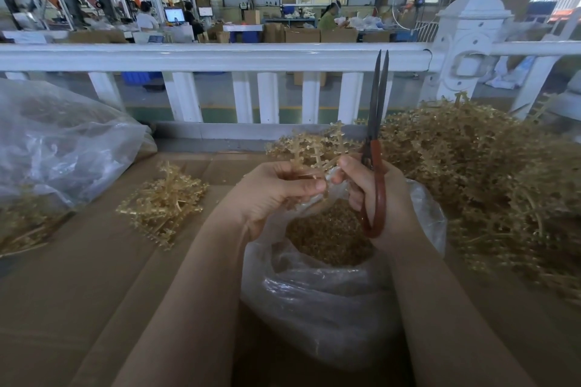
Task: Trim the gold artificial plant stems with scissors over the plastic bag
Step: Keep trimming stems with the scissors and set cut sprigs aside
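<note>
Stems [314, 151] sit pinched in the left hand [276, 192] above the bag [330, 292] of clippings; right hand [377, 192] grips closed scissors [375, 135]. Small pile [163, 201] done, large heap [487, 185] left, I judge.

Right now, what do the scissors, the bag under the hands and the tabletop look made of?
Long red-handled scissors: dark dull metal blades, probably steel; handle loops red-coated. Clear open bag: thin glossy plastic film, wrinkled and see-through. Flat brown tabletop: likely cardboard sheets, matte, with visible seams.
</note>
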Tool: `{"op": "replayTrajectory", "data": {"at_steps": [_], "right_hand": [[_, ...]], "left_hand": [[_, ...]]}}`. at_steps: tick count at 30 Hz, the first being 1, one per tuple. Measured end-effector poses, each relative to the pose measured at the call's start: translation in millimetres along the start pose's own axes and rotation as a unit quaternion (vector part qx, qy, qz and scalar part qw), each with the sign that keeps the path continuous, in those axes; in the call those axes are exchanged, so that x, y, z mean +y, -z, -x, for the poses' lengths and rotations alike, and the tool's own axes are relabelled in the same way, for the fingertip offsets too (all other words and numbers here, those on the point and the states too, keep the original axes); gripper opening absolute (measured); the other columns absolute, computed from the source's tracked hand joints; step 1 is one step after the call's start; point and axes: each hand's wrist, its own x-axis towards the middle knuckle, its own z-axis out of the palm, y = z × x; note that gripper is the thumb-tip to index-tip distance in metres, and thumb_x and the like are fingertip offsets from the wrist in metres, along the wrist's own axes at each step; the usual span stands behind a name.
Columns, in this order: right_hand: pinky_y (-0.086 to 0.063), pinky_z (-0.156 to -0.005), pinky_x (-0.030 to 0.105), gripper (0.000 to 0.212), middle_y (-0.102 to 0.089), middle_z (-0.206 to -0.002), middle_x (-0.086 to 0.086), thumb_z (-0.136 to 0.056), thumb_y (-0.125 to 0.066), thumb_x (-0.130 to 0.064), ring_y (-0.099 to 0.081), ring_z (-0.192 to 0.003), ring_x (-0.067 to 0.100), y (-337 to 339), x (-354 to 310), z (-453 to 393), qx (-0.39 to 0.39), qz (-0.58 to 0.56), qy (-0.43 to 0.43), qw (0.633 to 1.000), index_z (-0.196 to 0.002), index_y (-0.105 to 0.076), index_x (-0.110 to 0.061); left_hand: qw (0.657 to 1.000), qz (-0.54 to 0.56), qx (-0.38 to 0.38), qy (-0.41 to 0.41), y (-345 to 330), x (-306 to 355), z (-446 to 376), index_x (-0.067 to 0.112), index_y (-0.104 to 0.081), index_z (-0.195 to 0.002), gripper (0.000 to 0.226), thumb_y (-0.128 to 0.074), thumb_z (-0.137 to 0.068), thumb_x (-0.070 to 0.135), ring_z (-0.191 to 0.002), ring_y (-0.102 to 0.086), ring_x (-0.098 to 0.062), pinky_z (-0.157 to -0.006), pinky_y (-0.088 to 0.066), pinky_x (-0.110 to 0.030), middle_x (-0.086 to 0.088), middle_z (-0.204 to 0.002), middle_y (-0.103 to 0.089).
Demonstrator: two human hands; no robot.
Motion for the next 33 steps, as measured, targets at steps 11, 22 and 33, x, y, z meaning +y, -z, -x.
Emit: {"op": "replayTrajectory", "data": {"at_steps": [11, 22, 33], "right_hand": [[-0.042, -0.049, 0.009, 0.024, -0.063, -0.075, 0.008, -0.084, -0.075, -0.036, -0.052, -0.047, 0.001, -1, 3, 1, 0.013, 0.040, 0.061, 0.997, -0.079, -0.071, -0.013], [-0.049, -0.076, 0.028, 0.050, -0.063, -0.077, 0.003, -0.073, -0.075, -0.059, -0.060, -0.075, 0.008, -8, 2, 3, 0.021, 0.235, 0.090, 0.968, -0.090, -0.067, -0.012], [-0.039, -0.065, 0.017, 0.043, -0.063, -0.084, -0.028, -0.069, -0.060, -0.082, -0.059, -0.083, -0.008, -2, 11, 4, -0.003, 0.462, 0.101, 0.881, -0.084, -0.054, -0.043]], "left_hand": [[0.988, 0.135, 0.067, -0.036, 2, 4, -3, 0.012, -0.071, -0.080, 0.013, -0.075, -0.072, 0.020, -0.066, -0.066, -0.008, -0.059, -0.052, -0.018, -0.001, -0.077, -0.074], [0.964, 0.217, 0.144, -0.058, 6, 1, -5, 0.018, -0.077, -0.076, 0.011, -0.078, -0.065, 0.017, -0.071, -0.073, -0.009, -0.057, -0.054, -0.018, -0.001, -0.077, -0.076], [0.952, 0.236, 0.137, -0.135, 6, 4, -4, 0.014, -0.074, -0.081, 0.017, -0.074, -0.067, 0.005, -0.080, -0.071, -0.014, -0.091, -0.054, -0.029, -0.003, -0.082, -0.076]]}}
